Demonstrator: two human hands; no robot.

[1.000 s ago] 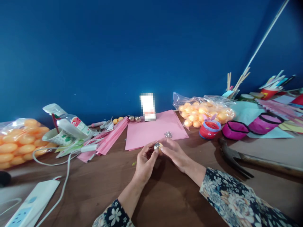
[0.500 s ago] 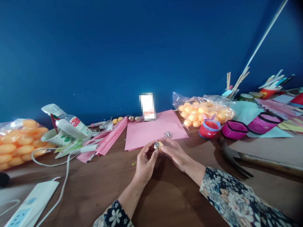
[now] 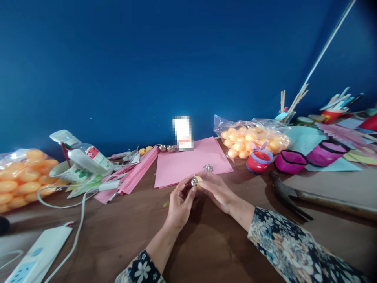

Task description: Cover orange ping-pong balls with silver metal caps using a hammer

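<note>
Between my two hands, just above the table's middle, is a small orange ball (image 3: 199,181) partly covered with shiny silver thumbtacks. My left hand (image 3: 180,202) pinches its left side with thumb and fingers. From the right, my right hand (image 3: 217,192) has its fingertips closed against the orange side. The far side of the ball is hidden. Just beyond my fingers, a small pile of silver tacks (image 3: 208,168) lies on pink paper (image 3: 185,167). Two silver-covered balls (image 3: 166,148) rest at the back, left of a blurred-out white object (image 3: 182,133).
Bags of orange balls lie at left (image 3: 22,177) and right (image 3: 253,139). A hammer (image 3: 321,198) lies right of my right arm, near a red pot (image 3: 259,160) and magenta pouches (image 3: 291,161). At left are a power strip (image 3: 44,251), white cables, a bottle (image 3: 96,155) and folded pink paper (image 3: 140,171).
The view has shifted very slightly. Both hands keep the same hold on the ball, with hardly any movement of the fingers.
</note>
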